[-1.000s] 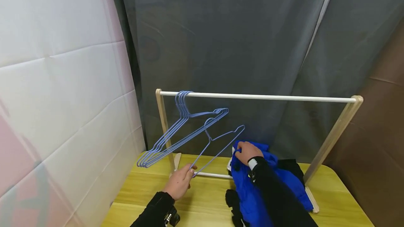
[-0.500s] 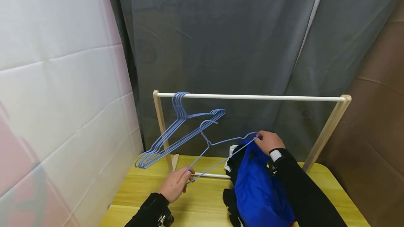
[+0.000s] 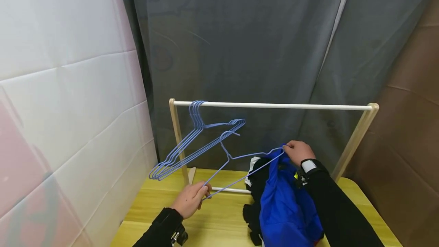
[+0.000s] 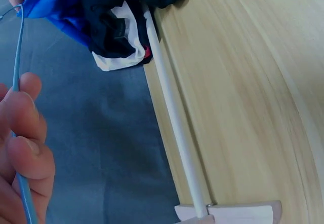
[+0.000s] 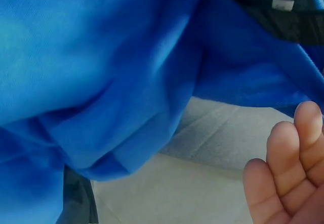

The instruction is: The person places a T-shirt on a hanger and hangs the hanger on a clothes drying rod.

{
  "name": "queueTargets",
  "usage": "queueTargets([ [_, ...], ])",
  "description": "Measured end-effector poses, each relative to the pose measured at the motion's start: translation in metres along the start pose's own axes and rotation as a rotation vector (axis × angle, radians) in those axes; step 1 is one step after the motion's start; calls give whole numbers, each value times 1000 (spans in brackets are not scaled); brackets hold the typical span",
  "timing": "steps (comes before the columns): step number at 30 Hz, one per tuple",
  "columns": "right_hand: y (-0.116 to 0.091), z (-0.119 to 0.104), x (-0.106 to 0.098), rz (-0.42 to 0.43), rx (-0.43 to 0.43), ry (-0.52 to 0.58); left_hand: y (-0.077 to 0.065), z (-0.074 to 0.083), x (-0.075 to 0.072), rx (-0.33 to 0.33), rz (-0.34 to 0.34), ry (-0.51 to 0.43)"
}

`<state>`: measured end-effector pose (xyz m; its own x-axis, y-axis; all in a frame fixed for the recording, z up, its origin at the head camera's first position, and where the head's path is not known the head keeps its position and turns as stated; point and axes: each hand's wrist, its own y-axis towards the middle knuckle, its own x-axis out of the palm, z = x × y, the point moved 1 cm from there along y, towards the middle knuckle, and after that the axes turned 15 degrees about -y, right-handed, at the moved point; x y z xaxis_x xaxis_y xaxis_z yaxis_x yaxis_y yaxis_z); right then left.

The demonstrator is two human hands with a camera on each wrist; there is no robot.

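One lower corner of a loose light-blue wire hanger point(image 3: 229, 157) is gripped by the left hand point(image 3: 190, 200), the fingers being curled round the wire. The top edge of a bright blue cloth garment point(image 3: 289, 216) is pinched by the right hand point(image 3: 299, 151), just where the hanger's other end meets the fabric; whether the wire is also held there cannot be told. The hanger is thus held tilted in front of the rack, its hook pointing upward, while the garment is draped from the right hand down toward the pale yellow wooden counter point(image 3: 219, 220).

Beside the garment, black cloth point(image 3: 258, 190) with a white piece of fabric point(image 3: 253, 163) is heaped on the counter, across the rack's white lower rail point(image 3: 231, 190). A bunch of matching blue wire hangers point(image 3: 197, 121) is hung near the left end of the white round top bar point(image 3: 291, 106), supported by pale wooden side posts point(image 3: 356, 140). The rack is backed by a dark grey curtain point(image 3: 240, 48).
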<state>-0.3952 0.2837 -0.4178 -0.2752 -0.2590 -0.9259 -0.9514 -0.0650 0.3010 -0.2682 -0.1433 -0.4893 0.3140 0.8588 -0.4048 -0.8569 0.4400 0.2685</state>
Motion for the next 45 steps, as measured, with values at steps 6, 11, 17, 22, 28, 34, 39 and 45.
queueTargets([
  [6,-3,-2,-9,-26,32,82,4,2,2,14,15,67],
  [11,-9,-3,-10,-68,43,96,4,8,4,0,10,162],
  [17,-16,-5,-12,-83,12,103,7,16,8,-2,30,246],
  [22,-18,-6,-9,-41,-69,6,9,18,11,23,54,282],
  [28,-29,-5,-10,121,-145,-151,8,19,13,62,41,289],
  [34,-36,-3,-18,258,-233,-118,6,21,12,54,7,265],
  [39,-35,-21,-39,268,-291,-47,9,29,11,75,18,219],
  [45,-38,-47,-58,267,-402,-78,12,36,13,84,43,213],
])
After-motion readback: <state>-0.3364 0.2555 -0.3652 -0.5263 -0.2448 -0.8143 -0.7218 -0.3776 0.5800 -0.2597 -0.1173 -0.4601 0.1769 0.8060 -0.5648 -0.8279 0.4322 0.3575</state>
